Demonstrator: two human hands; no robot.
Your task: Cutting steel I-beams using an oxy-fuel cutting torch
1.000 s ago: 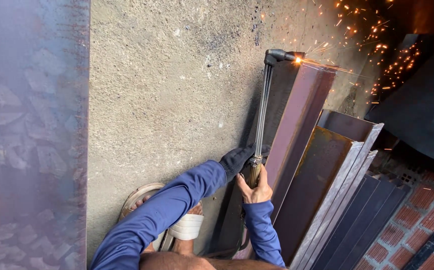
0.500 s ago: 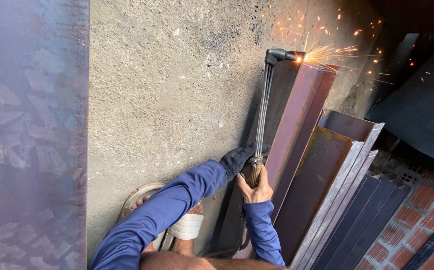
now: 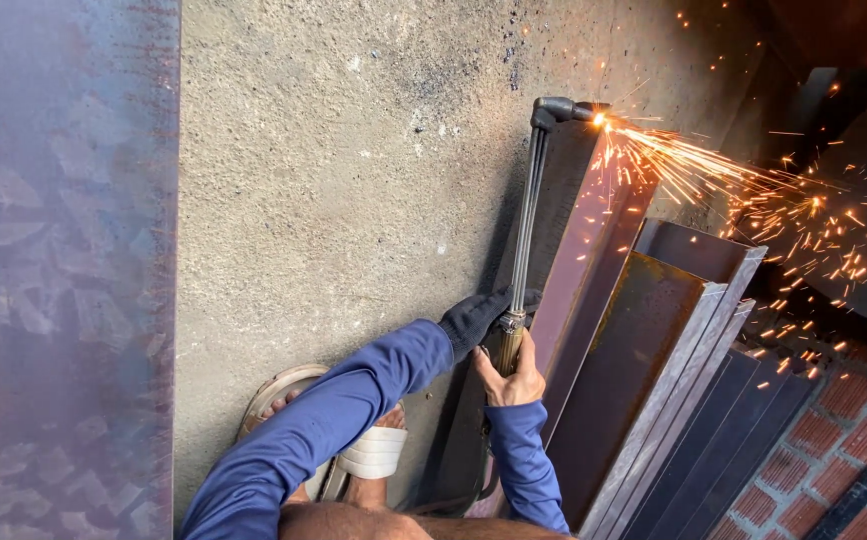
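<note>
both my gloved left hand [image 3: 474, 318] and bare right hand [image 3: 514, 378] grip the cutting torch [image 3: 526, 220], steadying its tip on the steel beam [image 3: 594, 260] edge.

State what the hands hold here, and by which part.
Both hands grip a long cutting torch at its handle end: gloved left hand upper, bare right hand below.

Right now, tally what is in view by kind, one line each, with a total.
Cutting torch, held by both hands: 1
Gloved left hand: 1
Bare right hand: 1
Rusty steel beams stacked beside the torch, at least: 4
Patterned steel plate on the concrete floor: 1
Sandalled foot: 1
Total: 9, the floor not counted
</note>
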